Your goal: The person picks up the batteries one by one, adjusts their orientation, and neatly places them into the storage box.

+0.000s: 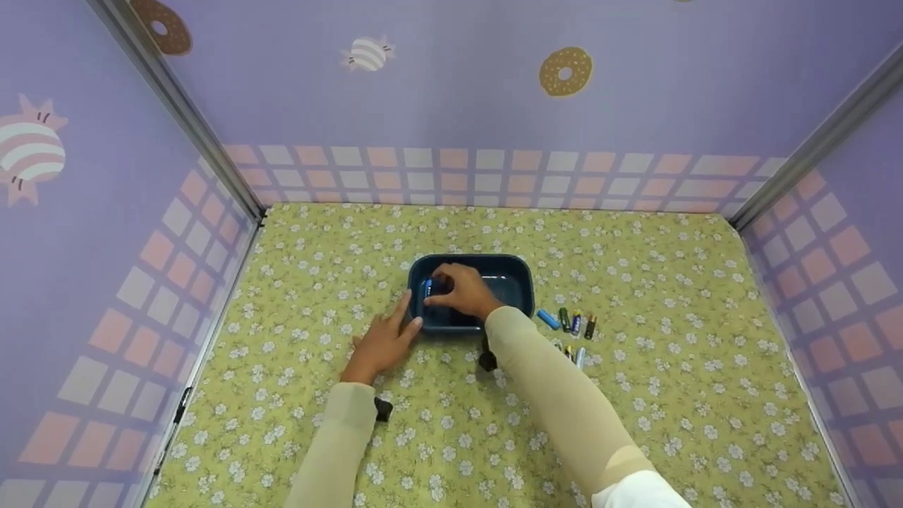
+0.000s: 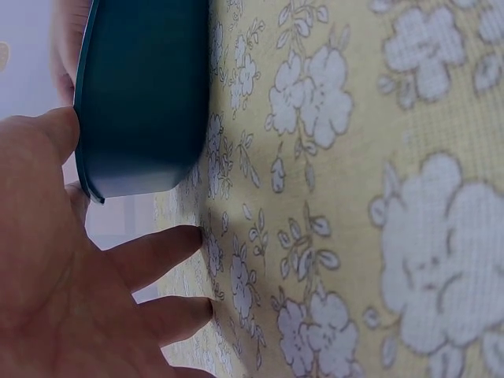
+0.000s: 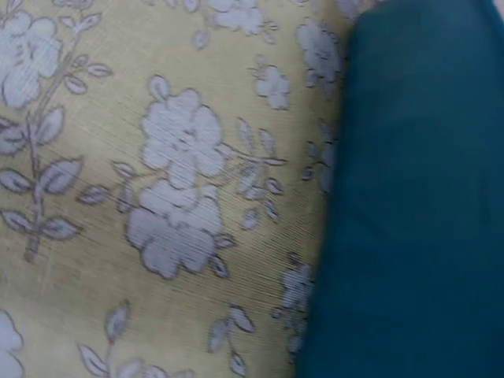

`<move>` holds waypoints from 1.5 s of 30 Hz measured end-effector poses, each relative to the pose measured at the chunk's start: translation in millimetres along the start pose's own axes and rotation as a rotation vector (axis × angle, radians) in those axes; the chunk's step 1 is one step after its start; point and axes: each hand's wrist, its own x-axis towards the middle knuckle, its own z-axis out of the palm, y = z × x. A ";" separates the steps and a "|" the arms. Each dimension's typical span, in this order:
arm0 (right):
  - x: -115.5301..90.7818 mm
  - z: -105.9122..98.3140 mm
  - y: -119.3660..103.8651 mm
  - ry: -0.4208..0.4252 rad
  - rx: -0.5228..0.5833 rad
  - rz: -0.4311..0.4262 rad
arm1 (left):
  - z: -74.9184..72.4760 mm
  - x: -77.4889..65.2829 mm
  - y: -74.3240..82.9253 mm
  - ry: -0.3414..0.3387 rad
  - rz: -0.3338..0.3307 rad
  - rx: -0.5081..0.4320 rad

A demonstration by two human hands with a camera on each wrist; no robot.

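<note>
A dark teal plastic basin point(image 1: 518, 324) stands on the flowered cloth. My right hand point(image 1: 462, 289) reaches down inside its left half, thumb and fingertips pinching a small blue battery point(image 1: 428, 286). At the basin's left front corner, my left hand point(image 1: 384, 343) rests with fingers spread. In the left wrist view, the left thumb point(image 2: 55, 134) touches the rim while other straight fingers point(image 2: 169, 248) reach down to the cloth. The right wrist view shows only the basin's outer wall point(image 3: 417, 197) and cloth; the right hand is outside it.
Right of the basin lie a light blue battery point(image 1: 548, 319), a dark green battery point(image 1: 564, 319), a purple battery point(image 1: 576, 323) and a black battery point(image 1: 590, 327). Several more, including a silvery battery point(image 1: 580, 357), lie nearer, partly behind the right sleeve point(image 1: 557, 388). Patterned purple walls point(image 1: 451, 85) enclose the table.
</note>
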 end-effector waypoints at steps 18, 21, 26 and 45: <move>1.8 17.6 -8.8 -0.078 -0.222 0.101 | 1.4 1.1 -0.3 0.016 0.019 0.002; 2.2 18.7 -9.1 -0.086 -0.258 0.101 | 1.2 0.9 -0.2 0.016 0.019 -0.001; 2.8 20.9 -7.8 -0.083 -0.288 0.105 | 1.0 0.9 -0.1 0.021 0.024 -0.002; 1.5 12.3 -11.9 -0.137 -0.205 0.140 | 1.0 -0.3 -1.6 0.022 0.030 0.003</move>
